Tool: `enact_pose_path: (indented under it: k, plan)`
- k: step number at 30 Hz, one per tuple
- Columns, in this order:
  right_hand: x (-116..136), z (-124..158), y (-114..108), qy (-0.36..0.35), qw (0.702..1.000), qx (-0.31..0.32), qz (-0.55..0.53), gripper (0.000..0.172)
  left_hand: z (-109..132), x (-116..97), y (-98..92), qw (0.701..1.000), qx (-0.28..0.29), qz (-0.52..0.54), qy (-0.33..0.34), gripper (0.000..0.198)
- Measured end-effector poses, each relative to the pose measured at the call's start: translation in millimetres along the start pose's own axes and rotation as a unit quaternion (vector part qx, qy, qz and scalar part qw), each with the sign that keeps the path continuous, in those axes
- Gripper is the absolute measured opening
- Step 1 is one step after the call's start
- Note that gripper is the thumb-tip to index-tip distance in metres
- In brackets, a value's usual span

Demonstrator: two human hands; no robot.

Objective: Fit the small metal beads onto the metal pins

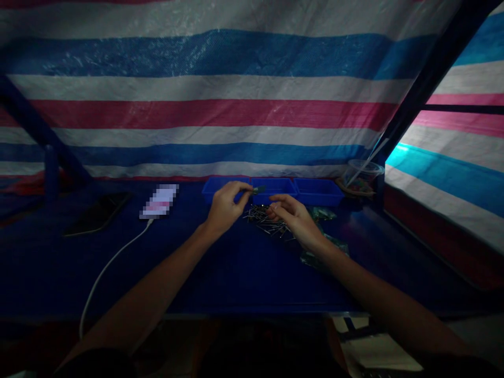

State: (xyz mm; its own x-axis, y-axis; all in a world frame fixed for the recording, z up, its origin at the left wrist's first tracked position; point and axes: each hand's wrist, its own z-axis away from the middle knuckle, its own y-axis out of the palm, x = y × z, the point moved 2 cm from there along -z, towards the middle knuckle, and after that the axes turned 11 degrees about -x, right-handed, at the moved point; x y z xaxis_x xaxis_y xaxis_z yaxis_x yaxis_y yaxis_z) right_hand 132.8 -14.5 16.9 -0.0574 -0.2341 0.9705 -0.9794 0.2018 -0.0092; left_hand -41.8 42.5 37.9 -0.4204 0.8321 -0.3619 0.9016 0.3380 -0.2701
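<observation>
My left hand (229, 206) pinches a small flat greenish piece (259, 189) between thumb and fingertips, just in front of the blue trays. What exactly the piece is, I cannot make out in the dim light. Thumb and fingers of my right hand (293, 216) are pressed together over a loose pile of thin metal pins or nails (271, 227); anything between them is too small to name. Small clear-green plastic packets (323, 213) lie beyond the right wrist, and more packets (311, 258) lie partly hidden under the right forearm.
Three blue trays (318, 192) stand in a row at the back of the blue table (244, 278). To the left lie a lit phone (159, 201) with a white cable (103, 273) and a dark phone-like slab (98, 212). A clear plastic tub (364, 169) stands back right, beside a slanted post.
</observation>
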Motion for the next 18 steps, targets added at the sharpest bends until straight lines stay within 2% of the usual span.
enact_pose_path:
  k: [3, 5, 7, 10, 13, 14, 16, 18]
  plan:
    - [2, -3, -7, -0.097, 0.989, -0.015, 0.11, 0.026, -15, 30, -9.9, 0.995, -0.044, -0.084, -0.003, 0.01]
    - [3, -6, -12, -0.195, 0.958, -0.012, 0.208, 0.021, -22, 49, -12.0, 0.99, -0.017, -0.14, -0.003, 0.013]
    - [3, -10, -18, -0.272, 0.916, 0.001, 0.295, 0.017, -20, 58, -10.8, 0.982, 0.02, -0.189, -0.004, 0.023]
    - [-1, -18, -26, -0.295, 0.885, 0.001, 0.36, 0.017, -4, 48, -2.5, 0.975, 0.104, -0.196, 0.017, 0.03]
    - [-3, -24, -32, -0.282, 0.881, -0.003, 0.38, 0.018, 18, 24, 12.0, 0.95, 0.258, -0.168, 0.045, 0.021]
    - [-4, -24, -32, -0.282, 0.879, 0.0, 0.384, 0.017, 24, 18, 16.3, 0.939, 0.292, -0.175, 0.048, 0.02]
    - [-5, -24, -31, -0.285, 0.875, 0.015, 0.391, 0.017, 31, 12, 22.7, 0.922, 0.327, -0.201, 0.048, 0.018]
    - [-6, -21, -28, -0.288, 0.87, 0.041, 0.398, 0.016, 34, 11, 25.5, 0.917, 0.328, -0.222, 0.043, 0.014]
